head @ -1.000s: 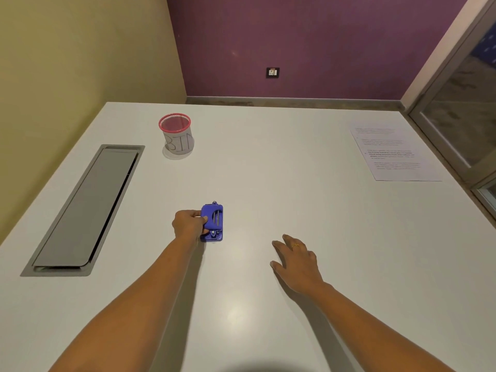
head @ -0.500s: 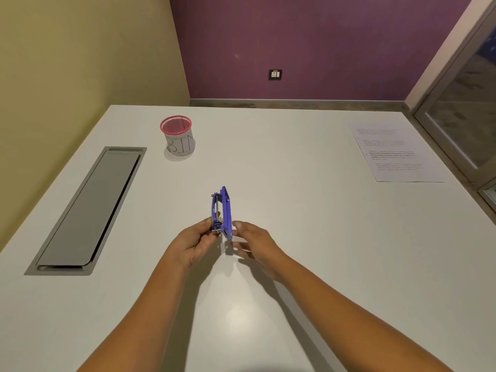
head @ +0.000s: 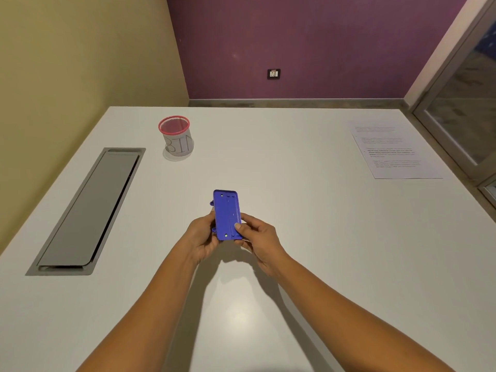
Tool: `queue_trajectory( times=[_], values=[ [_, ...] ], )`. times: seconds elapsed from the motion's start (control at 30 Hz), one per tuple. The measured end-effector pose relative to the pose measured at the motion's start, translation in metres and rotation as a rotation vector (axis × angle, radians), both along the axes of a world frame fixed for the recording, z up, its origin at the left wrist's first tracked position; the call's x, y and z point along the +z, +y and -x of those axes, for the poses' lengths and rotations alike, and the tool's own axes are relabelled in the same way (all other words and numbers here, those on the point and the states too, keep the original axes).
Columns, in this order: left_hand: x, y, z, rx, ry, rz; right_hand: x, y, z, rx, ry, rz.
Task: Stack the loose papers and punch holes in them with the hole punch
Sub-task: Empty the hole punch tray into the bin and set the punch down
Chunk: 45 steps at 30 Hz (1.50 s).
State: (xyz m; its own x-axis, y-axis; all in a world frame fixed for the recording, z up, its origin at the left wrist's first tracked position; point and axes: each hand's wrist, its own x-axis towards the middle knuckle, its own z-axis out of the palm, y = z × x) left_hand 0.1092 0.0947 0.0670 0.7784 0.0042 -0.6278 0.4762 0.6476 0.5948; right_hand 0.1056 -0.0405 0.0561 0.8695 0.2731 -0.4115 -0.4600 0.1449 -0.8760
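Both hands grip the blue hole punch above the white table, roughly center of view. Left hand wraps the punch's left edge near its lower end, fingers curled behind it, thumb on the near side. Right hand pinches the lower right corner, thumb tip pressed on the flat blue face, other fingers tucked behind. Both grips closed on the punch, not spread.

Punch is held with its flat underside facing the camera, long axis running away from the person, far end tilted up. 2 small pale dots show on that face, 1 near the top, 1 near the bottom. Small blue tabs stick out on the left edge. Cannot tell the lever position, it is on the hidden side. Punch is lifted off the table; a shadow from hands and punch falls on the surface just below them.

Both forearms bare, coming in from the bottom edge and converging at the punch.

Papers lie flat at the far right of the table, well apart from the hands, printed text facing up. Looks like more than 1 sheet, slightly offset at the top edge, exact count cannot be told.

Far left: a mesh cup with a pink rim, lettering "BIN" on its side, upright. Nearer on the left, a long gray cable hatch set into the tabletop, lid closed.

Behind the table: yellow wall left, purple wall with a wall socket, glass door frame at right.
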Motion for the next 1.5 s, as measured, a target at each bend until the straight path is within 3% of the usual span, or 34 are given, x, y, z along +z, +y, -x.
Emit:
queue_trajectory(
  times=[0.4, 0.77, 0.97, 1.1, 1.27, 1.5],
  values=[
    [0.003, 0.003, 0.005, 0.040, -0.025, 0.160, 0.006, -0.001, 0.000, 0.037, 0.065, -0.140],
    [-0.003, 0.008, 0.006, -0.023, -0.101, 0.067, 0.004, -0.003, -0.005, 0.062, 0.103, -0.168],
    [-0.006, 0.022, 0.007, -0.068, -0.023, -0.294, 0.000, 0.000, -0.008, 0.128, 0.093, -0.015],
    [-0.007, 0.028, 0.004, 0.041, -0.044, -0.430, -0.006, 0.009, -0.005, 0.170, 0.105, 0.051],
    [-0.004, 0.026, -0.005, -0.110, -0.092, -0.581, -0.010, 0.028, -0.006, 0.064, 0.052, 0.023],
    [-0.020, 0.026, -0.015, -0.145, -0.024, -0.828, -0.018, 0.028, -0.019, 0.130, 0.008, 0.210]
  ],
)
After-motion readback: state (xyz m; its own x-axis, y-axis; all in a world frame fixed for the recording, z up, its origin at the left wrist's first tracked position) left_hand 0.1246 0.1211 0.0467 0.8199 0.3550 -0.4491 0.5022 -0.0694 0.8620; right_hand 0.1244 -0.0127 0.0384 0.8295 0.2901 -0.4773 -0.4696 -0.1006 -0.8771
